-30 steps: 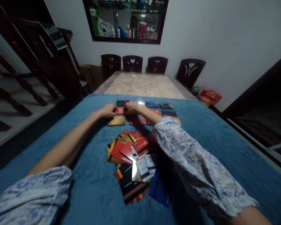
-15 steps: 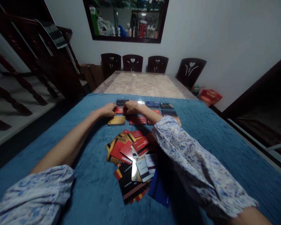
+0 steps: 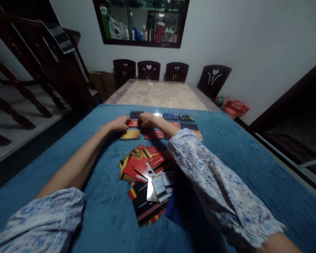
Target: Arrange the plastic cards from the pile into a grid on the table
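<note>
At the far side of the blue cloth, my left hand [image 3: 122, 123] has its fingers closed at the left edge of a red card [image 3: 133, 123]. My right hand [image 3: 147, 120] is curled at that card's right edge, hiding part of it. Around them lie small stacks of cards in rows. A dark card [image 3: 136, 115] is just behind, and a gold card [image 3: 130, 135] in front. To the right are a red card stack [image 3: 154, 134], a blue card stack [image 3: 171, 117] and a black one [image 3: 186, 118]. Nearer me, loose overlapping cards [image 3: 142, 200] form a spread pile, partly shaded by my right sleeve.
The blue cloth [image 3: 102, 207] covers the near part of a table with a marbled top [image 3: 160, 93]. Several dark chairs [image 3: 149, 72] stand along the far wall. Stair railings [image 3: 21, 84] rise at left, and a red bag [image 3: 237, 108] sits beyond the table's right side.
Both hands stay at the red card with almost no movement. My right sleeve and forearm have shifted slightly left, and the whole view has moved a little.
</note>
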Demonstrator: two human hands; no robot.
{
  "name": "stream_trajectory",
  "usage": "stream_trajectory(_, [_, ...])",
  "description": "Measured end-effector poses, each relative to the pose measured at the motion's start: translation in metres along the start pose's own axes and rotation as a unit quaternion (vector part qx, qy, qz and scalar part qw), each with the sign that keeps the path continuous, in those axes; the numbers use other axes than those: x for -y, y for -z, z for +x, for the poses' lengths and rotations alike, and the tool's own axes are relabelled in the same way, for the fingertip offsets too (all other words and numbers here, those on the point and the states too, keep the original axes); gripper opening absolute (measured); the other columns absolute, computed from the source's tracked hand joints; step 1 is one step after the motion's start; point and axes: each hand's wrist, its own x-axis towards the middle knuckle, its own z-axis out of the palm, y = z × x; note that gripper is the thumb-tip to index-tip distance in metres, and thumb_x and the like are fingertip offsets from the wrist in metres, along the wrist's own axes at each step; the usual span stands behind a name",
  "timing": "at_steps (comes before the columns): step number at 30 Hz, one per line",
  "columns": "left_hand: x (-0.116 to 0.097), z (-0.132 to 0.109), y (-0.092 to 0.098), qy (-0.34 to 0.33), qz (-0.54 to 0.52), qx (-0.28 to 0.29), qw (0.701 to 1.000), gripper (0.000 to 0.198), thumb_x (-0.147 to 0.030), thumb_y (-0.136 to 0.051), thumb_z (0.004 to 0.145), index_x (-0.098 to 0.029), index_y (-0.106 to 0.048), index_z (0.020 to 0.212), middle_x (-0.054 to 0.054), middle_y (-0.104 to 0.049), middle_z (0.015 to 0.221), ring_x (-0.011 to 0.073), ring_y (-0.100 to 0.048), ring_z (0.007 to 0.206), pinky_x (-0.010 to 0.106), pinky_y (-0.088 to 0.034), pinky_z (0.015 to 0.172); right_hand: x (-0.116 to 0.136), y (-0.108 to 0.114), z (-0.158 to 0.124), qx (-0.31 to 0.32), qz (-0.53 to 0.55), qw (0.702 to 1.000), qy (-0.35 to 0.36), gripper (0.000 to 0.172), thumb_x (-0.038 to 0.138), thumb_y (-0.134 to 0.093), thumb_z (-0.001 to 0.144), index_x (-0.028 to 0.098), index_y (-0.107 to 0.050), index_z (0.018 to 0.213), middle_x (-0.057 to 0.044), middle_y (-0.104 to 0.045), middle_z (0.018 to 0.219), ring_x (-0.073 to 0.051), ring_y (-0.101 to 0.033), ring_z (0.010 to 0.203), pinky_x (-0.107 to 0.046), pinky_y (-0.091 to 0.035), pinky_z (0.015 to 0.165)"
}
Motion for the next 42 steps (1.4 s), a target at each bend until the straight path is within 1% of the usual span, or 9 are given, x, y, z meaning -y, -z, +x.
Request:
stream_trajectory(4, [-0.001,-0.004,-0.002,0.013,0.019,-0.017,1.0,0.032,-0.016,-0.049,0.056,-0.018,-0.066,0.083,0.005,-0.068,0.083,0.0221,-0.062,0.079,0.029,-0.047,0.073,0.004,0.005,-0.006,0.001,-0.014,1.0,0.007,0.039,0.018,-0.064,0.084,0.012,-0.072,0.122,-0.017,-0.071,0.127,-0.027,-0.068,0.114,-0.03,-0.055,0.088])
stream_trajectory(9, [0.0,-0.009,-0.005,0.047,0.033,-0.075,0.996,0.05,-0.015,-0.052,0.063,-0.014,-0.071,0.109,0.012,-0.071,0.115,0.0279,-0.064,0.108,0.032,-0.05,0.097,0.004,0.009,-0.013,-0.017,-0.041,0.999,0.004,0.039,0.024,-0.066,0.086,0.014,-0.07,0.124,-0.017,-0.068,0.132,-0.029,-0.064,0.121,-0.035,-0.053,0.095])
stream_trajectory(14, [-0.002,-0.017,-0.007,0.034,0.035,-0.119,0.992,0.047,-0.018,-0.053,0.073,-0.012,-0.072,0.115,0.015,-0.069,0.12,0.0301,-0.063,0.114,0.037,-0.049,0.105,-0.005,0.012,-0.026,-0.055,-0.052,0.997,0.029,0.04,0.042,-0.062,0.094,0.016,-0.069,0.124,-0.019,-0.063,0.138,-0.032,-0.058,0.126,-0.039,-0.05,0.096])
stream_trajectory(18, [-0.011,-0.023,-0.008,0.02,0.041,-0.136,0.99,0.042,-0.021,-0.052,0.077,-0.013,-0.074,0.112,0.015,-0.069,0.12,0.0308,-0.061,0.115,0.038,-0.048,0.104,-0.011,0.014,-0.044,-0.084,-0.055,0.994,0.041,0.035,0.029,-0.062,0.092,0.016,-0.067,0.125,-0.017,-0.062,0.135,-0.031,-0.054,0.126,-0.036,-0.046,0.091])
stream_trajectory(21, [-0.022,-0.027,-0.008,0.008,0.039,-0.142,0.989,0.042,-0.022,-0.052,0.078,-0.014,-0.074,0.113,0.014,-0.069,0.12,0.0296,-0.059,0.115,0.037,-0.048,0.104,-0.014,0.014,-0.061,-0.101,-0.054,0.992,0.047,0.036,0.022,-0.059,0.092,0.017,-0.067,0.127,-0.014,-0.064,0.132,-0.03,-0.054,0.123,-0.035,-0.043,0.087])
stream_trajectory(28, [-0.057,-0.04,-0.014,-0.053,0.04,-0.152,0.986,0.038,-0.019,-0.051,0.078,-0.013,-0.074,0.109,0.014,-0.066,0.12,0.0306,-0.057,0.113,0.044,-0.047,0.103,-0.023,0.002,-0.104,-0.102,-0.036,0.993,0.042,0.033,0.023,-0.06,0.094,0.02,-0.07,0.125,-0.012,-0.067,0.127,-0.029,-0.054,0.119,-0.035,-0.038,0.085])
stream_trajectory(33, [-0.081,-0.046,-0.021,-0.096,0.055,-0.158,0.981,0.039,-0.017,-0.05,0.082,-0.013,-0.072,0.114,0.015,-0.065,0.119,0.0307,-0.054,0.113,0.047,-0.045,0.103,-0.033,-0.013,-0.134,-0.1,-0.045,0.994,0.028,0.034,0.024,-0.06,0.092,0.02,-0.07,0.125,-0.012,-0.067,0.129,-0.029,-0.052,0.121,-0.035,-0.035,0.084])
stream_trajectory(39, [-0.112,-0.055,-0.021,-0.134,0.069,-0.139,0.979,0.036,-0.017,-0.05,0.085,-0.016,-0.071,0.115,0.015,-0.065,0.12,0.032,-0.051,0.113,0.049,-0.044,0.098,-0.048,-0.029,-0.171,-0.108,-0.041,0.993,0.01,0.028,0.027,-0.053,0.098,0.021,-0.072,0.119,-0.013,-0.068,0.124,-0.028,-0.053,0.113,-0.035,-0.034,0.081])
stream_trajectory(42, [-0.128,-0.06,-0.019,-0.153,0.075,-0.129,0.977,0.035,-0.014,-0.049,0.084,-0.013,-0.072,0.112,0.017,-0.064,0.121,0.0318,-0.051,0.111,0.05,-0.043,0.098,-0.057,-0.039,-0.19,-0.103,-0.041,0.994,0.009,0.026,0.027,-0.059,0.095,0.021,-0.073,0.116,-0.013,-0.069,0.121,-0.027,-0.053,0.111,-0.036,-0.035,0.081])
